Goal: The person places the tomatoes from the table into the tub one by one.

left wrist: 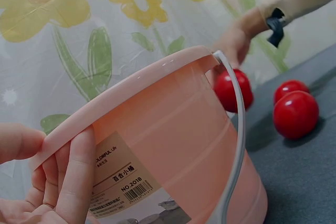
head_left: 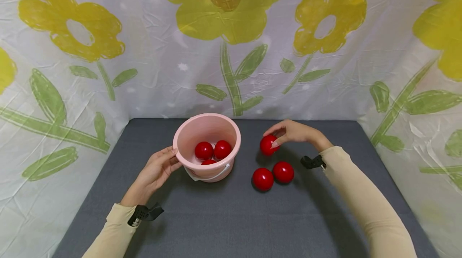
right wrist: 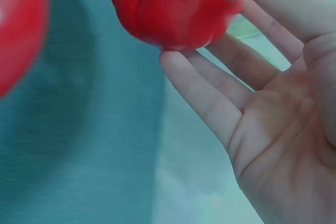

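Note:
A pink bucket (head_left: 207, 174) with a white handle stands on the table, its mouth tipped toward the head camera. My left hand (head_left: 156, 174) pinches its rim on the left side, thumb above and fingers beneath, as the left wrist view shows. Three red tomatoes are visible inside, one of them a tomato (head_left: 203, 150) at the left. To the right of the bucket, my right hand (head_left: 294, 133) holds another tomato (right wrist: 173, 9) between thumb and fingers. Its green stem shows in the right wrist view. Below that hand, a tomato (head_left: 262, 179) and a second tomato (head_left: 283, 172) lie side by side.
A dark grey cloth covers the table (head_left: 231, 226). Behind and on both sides hangs a pale curtain (head_left: 155, 69) printed with yellow flowers. The bucket's white handle (left wrist: 237, 145) hangs down along its outer wall.

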Demonstrator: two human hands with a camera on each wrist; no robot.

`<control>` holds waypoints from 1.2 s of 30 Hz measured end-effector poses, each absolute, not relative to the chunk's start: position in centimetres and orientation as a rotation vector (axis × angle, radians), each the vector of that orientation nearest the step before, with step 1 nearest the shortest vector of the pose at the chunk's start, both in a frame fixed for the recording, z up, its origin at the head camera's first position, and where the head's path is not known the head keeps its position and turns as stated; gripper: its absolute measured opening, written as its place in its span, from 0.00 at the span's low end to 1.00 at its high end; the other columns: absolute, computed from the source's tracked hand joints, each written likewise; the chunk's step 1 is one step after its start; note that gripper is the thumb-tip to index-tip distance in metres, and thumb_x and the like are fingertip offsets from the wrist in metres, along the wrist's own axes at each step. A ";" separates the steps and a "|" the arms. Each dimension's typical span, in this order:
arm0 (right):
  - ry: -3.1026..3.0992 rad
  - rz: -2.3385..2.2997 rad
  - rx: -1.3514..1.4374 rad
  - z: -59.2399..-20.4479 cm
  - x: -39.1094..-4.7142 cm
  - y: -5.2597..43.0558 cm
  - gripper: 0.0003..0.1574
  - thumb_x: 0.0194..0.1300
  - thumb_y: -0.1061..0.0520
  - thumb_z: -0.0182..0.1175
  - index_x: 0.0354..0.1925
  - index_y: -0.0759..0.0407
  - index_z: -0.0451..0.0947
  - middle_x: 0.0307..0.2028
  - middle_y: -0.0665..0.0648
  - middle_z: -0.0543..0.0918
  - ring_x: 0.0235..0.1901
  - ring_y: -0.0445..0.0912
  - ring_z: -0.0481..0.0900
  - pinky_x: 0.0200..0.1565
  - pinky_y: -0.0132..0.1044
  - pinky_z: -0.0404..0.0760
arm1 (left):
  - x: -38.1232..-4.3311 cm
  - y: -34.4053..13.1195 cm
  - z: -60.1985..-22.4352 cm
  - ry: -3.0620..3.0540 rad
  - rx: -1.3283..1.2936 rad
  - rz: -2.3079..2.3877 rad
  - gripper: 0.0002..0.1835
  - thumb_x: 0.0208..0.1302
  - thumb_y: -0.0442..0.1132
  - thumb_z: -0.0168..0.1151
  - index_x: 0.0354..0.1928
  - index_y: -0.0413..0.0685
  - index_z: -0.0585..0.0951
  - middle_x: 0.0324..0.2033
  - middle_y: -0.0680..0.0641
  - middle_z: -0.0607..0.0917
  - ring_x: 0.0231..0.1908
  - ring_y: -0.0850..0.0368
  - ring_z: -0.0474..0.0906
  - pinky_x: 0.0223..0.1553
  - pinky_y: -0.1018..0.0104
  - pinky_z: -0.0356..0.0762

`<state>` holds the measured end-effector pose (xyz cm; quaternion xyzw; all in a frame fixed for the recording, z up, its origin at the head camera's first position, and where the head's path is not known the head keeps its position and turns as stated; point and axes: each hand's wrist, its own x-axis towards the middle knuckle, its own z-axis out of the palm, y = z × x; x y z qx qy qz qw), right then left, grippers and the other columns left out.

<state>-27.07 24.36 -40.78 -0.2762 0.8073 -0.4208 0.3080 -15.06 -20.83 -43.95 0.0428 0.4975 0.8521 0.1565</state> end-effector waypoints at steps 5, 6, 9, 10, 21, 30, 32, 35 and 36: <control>2.177 -1.102 -0.735 -38.3 -27.6 23.9 0.33 0.60 0.58 0.70 0.63 0.62 0.75 0.62 0.64 0.79 0.60 0.58 0.78 0.51 0.38 0.85 | -15.0 -20.8 -43.9 1.426 0.115 2.433 0.11 0.77 0.31 0.44 0.56 0.39 0.70 0.41 0.52 0.84 0.41 0.63 0.84 0.44 0.72 0.86; 2.185 -1.098 -0.741 -38.0 -27.7 23.8 0.33 0.60 0.58 0.70 0.63 0.62 0.75 0.62 0.64 0.79 0.60 0.58 0.78 0.51 0.38 0.86 | -15.0 -20.8 -43.9 1.427 0.113 2.433 0.11 0.77 0.31 0.44 0.56 0.38 0.69 0.42 0.52 0.84 0.41 0.63 0.84 0.44 0.72 0.86; 2.211 -1.070 -0.767 -37.0 -28.0 23.2 0.33 0.60 0.58 0.70 0.63 0.61 0.75 0.61 0.63 0.79 0.59 0.56 0.79 0.51 0.38 0.85 | -15.0 -20.9 -44.0 1.421 0.108 2.436 0.12 0.77 0.31 0.44 0.57 0.37 0.68 0.42 0.52 0.84 0.41 0.63 0.84 0.44 0.72 0.86; 2.224 -1.062 -0.777 -36.7 -28.1 23.0 0.33 0.60 0.57 0.70 0.62 0.60 0.75 0.61 0.63 0.79 0.59 0.56 0.79 0.51 0.38 0.85 | -15.0 -20.9 -44.0 1.417 0.110 2.438 0.12 0.77 0.30 0.43 0.57 0.37 0.68 0.42 0.52 0.84 0.41 0.63 0.84 0.44 0.72 0.86; 2.286 -1.050 -0.917 -32.8 -29.0 20.3 0.29 0.60 0.58 0.70 0.60 0.59 0.77 0.58 0.60 0.82 0.58 0.53 0.80 0.54 0.42 0.85 | -15.0 -20.9 -43.9 1.430 0.132 2.429 0.10 0.77 0.31 0.44 0.53 0.43 0.73 0.41 0.53 0.84 0.41 0.64 0.84 0.44 0.73 0.86; 2.282 -1.011 -0.945 -30.8 -29.4 17.2 0.28 0.61 0.57 0.70 0.60 0.54 0.78 0.58 0.57 0.82 0.59 0.50 0.80 0.57 0.43 0.84 | -15.1 -21.0 -43.9 1.447 0.096 2.415 0.11 0.77 0.31 0.45 0.52 0.47 0.76 0.42 0.53 0.84 0.41 0.64 0.84 0.44 0.73 0.86; 2.282 -0.998 -0.958 -30.6 -29.6 16.4 0.28 0.61 0.57 0.70 0.59 0.53 0.78 0.57 0.56 0.83 0.58 0.50 0.80 0.56 0.42 0.84 | -15.0 -21.0 -43.9 1.445 0.098 2.413 0.11 0.77 0.32 0.45 0.54 0.44 0.73 0.43 0.53 0.84 0.41 0.63 0.83 0.44 0.73 0.86; 2.266 -0.991 -0.975 -30.3 -29.9 15.1 0.27 0.60 0.57 0.70 0.59 0.53 0.79 0.56 0.56 0.84 0.56 0.49 0.82 0.54 0.42 0.85 | -15.0 -21.1 -43.9 1.449 0.097 2.411 0.12 0.77 0.32 0.46 0.58 0.39 0.69 0.43 0.52 0.83 0.42 0.63 0.83 0.45 0.73 0.86; 2.255 -0.991 -0.986 -30.2 -29.9 14.6 0.27 0.61 0.57 0.70 0.59 0.54 0.79 0.55 0.56 0.84 0.55 0.49 0.82 0.53 0.42 0.85 | -15.0 -21.1 -43.9 1.449 0.097 2.410 0.13 0.77 0.32 0.46 0.58 0.38 0.68 0.43 0.52 0.83 0.42 0.63 0.83 0.45 0.72 0.86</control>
